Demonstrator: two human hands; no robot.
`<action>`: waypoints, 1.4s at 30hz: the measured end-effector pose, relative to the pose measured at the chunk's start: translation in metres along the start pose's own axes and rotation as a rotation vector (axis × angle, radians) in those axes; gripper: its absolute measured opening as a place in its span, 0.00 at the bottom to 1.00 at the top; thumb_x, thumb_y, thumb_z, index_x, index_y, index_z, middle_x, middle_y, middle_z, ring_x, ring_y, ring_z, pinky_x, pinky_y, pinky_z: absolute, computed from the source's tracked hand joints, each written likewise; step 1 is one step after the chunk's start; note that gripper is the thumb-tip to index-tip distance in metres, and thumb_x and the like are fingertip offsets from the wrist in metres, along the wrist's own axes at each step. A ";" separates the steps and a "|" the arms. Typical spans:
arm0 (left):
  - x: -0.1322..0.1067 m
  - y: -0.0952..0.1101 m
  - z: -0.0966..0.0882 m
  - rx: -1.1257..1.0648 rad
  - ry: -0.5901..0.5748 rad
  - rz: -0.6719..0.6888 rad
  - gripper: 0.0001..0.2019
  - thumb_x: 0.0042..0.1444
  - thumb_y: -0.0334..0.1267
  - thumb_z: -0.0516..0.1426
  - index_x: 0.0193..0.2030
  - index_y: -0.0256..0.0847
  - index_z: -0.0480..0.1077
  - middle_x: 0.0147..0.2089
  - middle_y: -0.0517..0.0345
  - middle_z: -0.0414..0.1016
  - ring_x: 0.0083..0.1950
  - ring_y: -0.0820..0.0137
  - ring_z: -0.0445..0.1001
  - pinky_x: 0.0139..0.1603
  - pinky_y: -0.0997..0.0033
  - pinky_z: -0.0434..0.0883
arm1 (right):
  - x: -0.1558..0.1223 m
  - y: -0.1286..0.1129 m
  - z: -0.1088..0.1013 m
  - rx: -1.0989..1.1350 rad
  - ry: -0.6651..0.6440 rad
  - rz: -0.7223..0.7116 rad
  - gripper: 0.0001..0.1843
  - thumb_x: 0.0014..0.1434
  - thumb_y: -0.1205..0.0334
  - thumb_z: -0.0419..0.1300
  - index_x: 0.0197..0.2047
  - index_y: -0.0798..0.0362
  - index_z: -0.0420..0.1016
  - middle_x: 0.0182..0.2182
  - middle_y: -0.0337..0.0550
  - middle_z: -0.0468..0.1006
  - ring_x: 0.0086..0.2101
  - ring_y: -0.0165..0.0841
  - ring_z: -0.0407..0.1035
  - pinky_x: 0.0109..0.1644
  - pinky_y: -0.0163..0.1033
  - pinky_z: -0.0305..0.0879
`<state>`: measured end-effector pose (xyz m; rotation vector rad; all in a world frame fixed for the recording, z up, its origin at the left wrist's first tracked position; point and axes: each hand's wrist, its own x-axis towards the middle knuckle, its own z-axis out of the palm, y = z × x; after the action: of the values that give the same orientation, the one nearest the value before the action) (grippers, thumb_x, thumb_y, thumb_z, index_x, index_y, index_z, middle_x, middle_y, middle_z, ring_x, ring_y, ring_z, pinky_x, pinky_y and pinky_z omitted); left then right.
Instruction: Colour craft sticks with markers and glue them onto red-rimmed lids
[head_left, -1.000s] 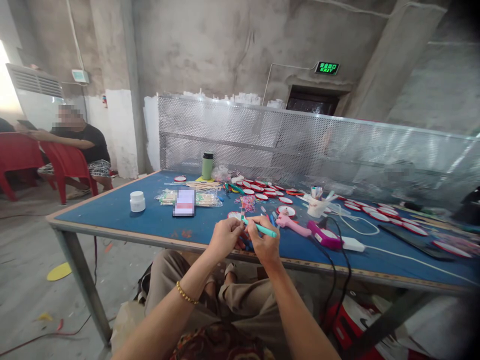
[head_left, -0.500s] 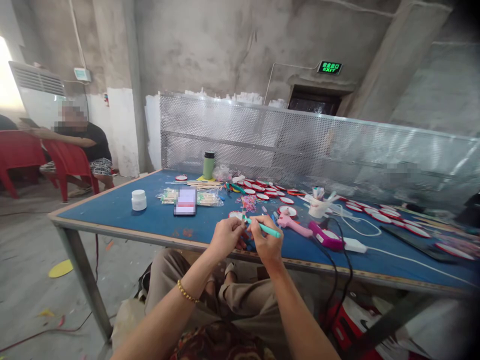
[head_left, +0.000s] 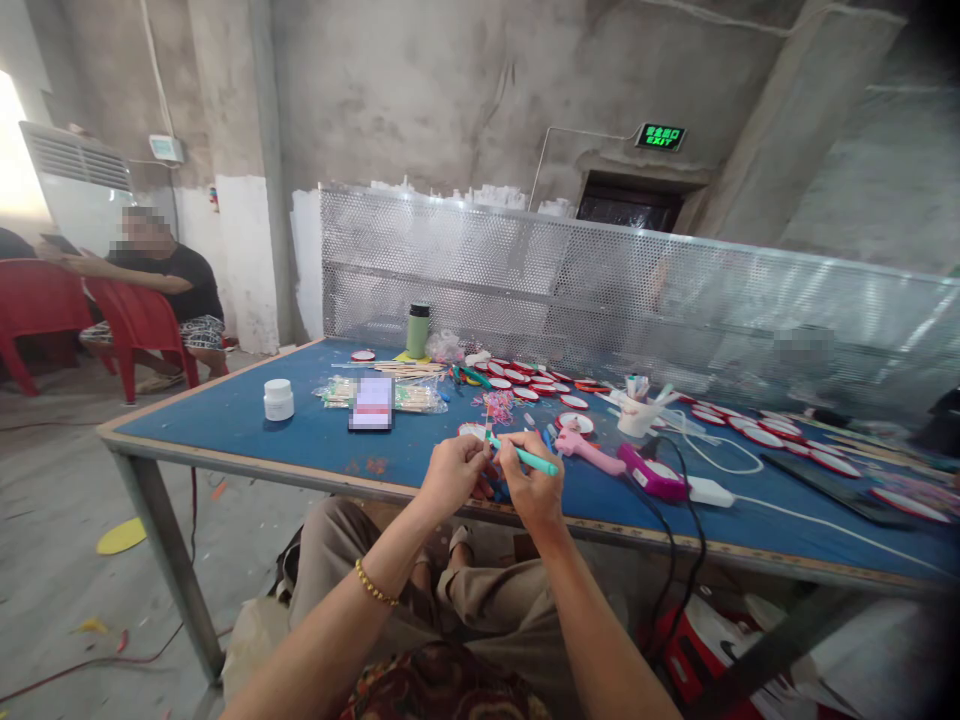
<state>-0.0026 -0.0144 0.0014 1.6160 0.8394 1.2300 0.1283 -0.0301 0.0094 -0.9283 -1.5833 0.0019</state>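
Note:
Near the front edge of the blue table, my left hand point(head_left: 454, 475) pinches a thin, flat wooden stick point(head_left: 488, 424) that points up and carries a green coloured band. A teal marker pen point(head_left: 540, 460) is gripped in my right hand point(head_left: 537, 492), its tip at the stick's green part. Whether the tip touches cannot be made out. Just behind my fingers lies a white disc with a red rim point(head_left: 472, 430), partly covered by the left hand. Past the stick sits a heap of small colourful bands point(head_left: 493, 405).
A pink glue gun point(head_left: 592, 452) and purple box point(head_left: 652, 473) with cables lie to the right, by a white cup of pens point(head_left: 636, 415). Left are a phone point(head_left: 371, 404), bagged sticks point(head_left: 420, 394) and a white jar point(head_left: 278, 400). A green bottle point(head_left: 418, 332) stands behind.
The marker and my right hand have shifted very slightly left, toward the stick. My left hand keeps its place with the stick.

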 end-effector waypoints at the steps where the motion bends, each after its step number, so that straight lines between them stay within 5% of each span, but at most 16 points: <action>1: 0.000 0.000 0.000 0.001 0.000 0.000 0.15 0.59 0.48 0.53 0.28 0.39 0.66 0.26 0.57 0.77 0.20 0.71 0.75 0.17 0.78 0.68 | 0.000 0.000 0.000 -0.001 -0.002 0.000 0.10 0.63 0.58 0.54 0.32 0.51 0.73 0.23 0.37 0.74 0.22 0.29 0.68 0.26 0.35 0.66; 42: 0.000 -0.003 -0.001 -0.010 0.003 -0.012 0.15 0.58 0.49 0.54 0.28 0.40 0.65 0.25 0.58 0.77 0.21 0.71 0.75 0.18 0.78 0.68 | 0.000 -0.001 0.000 -0.024 0.001 -0.023 0.11 0.64 0.57 0.54 0.33 0.51 0.73 0.24 0.38 0.75 0.23 0.30 0.69 0.29 0.36 0.67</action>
<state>-0.0031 -0.0132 -0.0009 1.5991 0.8421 1.2274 0.1276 -0.0309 0.0098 -0.9287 -1.5962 -0.0333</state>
